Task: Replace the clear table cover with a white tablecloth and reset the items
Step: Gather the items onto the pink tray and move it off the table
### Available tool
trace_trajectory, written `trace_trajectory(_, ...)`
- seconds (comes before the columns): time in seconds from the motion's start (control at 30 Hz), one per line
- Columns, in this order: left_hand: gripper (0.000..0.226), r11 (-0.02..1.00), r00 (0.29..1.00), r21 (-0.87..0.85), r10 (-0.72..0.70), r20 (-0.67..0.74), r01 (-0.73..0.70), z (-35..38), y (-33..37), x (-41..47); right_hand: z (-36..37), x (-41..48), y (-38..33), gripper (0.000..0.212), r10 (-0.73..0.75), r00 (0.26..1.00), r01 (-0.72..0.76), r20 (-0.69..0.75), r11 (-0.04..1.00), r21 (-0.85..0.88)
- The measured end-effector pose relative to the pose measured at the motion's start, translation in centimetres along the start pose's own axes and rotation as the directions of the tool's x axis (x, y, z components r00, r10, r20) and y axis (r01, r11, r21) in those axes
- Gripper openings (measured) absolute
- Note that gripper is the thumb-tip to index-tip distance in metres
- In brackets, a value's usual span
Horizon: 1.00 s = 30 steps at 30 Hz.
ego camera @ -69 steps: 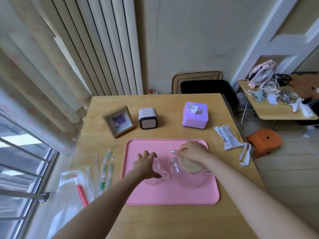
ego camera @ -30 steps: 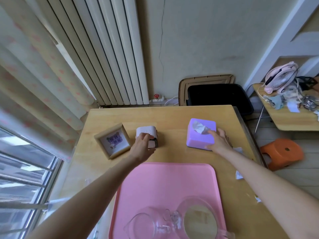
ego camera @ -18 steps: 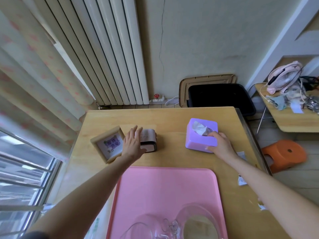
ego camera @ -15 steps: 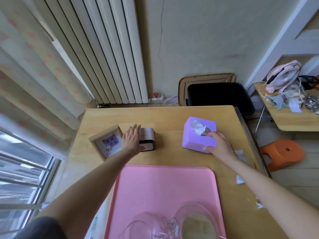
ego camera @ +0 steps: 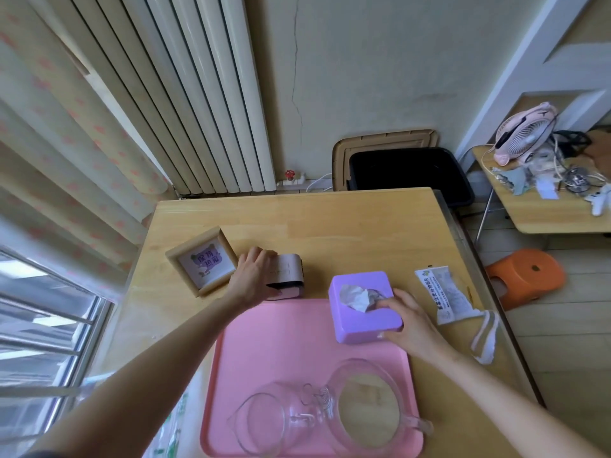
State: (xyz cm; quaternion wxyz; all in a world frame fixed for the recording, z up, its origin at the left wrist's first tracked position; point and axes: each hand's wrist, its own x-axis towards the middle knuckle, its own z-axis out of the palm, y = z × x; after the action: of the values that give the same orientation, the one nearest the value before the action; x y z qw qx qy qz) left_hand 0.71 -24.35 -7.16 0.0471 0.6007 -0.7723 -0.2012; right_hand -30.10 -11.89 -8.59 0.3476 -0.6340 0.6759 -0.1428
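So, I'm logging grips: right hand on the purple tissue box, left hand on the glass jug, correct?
No: the head view shows the left hand on the small pink clock, not the glass jug, which sits untouched on the pink tray. The right hand does hold the purple tissue box.

Tissue box (ego camera: 358, 327) at far edge of tray (ego camera: 281, 352); clock (ego camera: 288, 272), then frame (ego camera: 201, 261), leftward.
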Motion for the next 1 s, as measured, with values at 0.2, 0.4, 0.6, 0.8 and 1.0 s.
trace_trajectory(0.2,0.083,0.991,0.992,-0.079,0.114,0.057,-0.110,1.9,1.4,-3.4,1.1,-1.8,0.3,0.047,0.020,0.999,-0.022,-0.027,0.999,-0.040)
trace_trajectory(0.4,0.082,0.992,0.990,-0.067,0.108,0.088,-0.103,2.6,2.6,-5.2,1.0,-2.7,0.6,0.054,0.050,0.998,-0.048,0.027,0.995,-0.082)
trace_trajectory(0.6,0.080,0.997,0.987,-0.057,0.055,0.150,-0.047,3.8,3.8,-6.8,0.2,-1.3,-1.4,0.044,-0.004,0.982,-0.002,-0.188,0.999,-0.034)
trace_trajectory(0.8,0.081,0.993,0.992,-0.001,-0.120,0.047,0.120,4.9,5.5,-7.6,-0.6,2.6,-3.8,0.054,-0.078,0.997,0.074,-0.007,0.968,-0.238)
trace_trajectory(1.0,0.088,0.973,0.940,0.033,-0.231,0.252,0.230,4.2,6.0,-7.3,-1.1,4.2,-3.3,0.037,0.081,0.988,-0.051,0.132,0.974,-0.219)
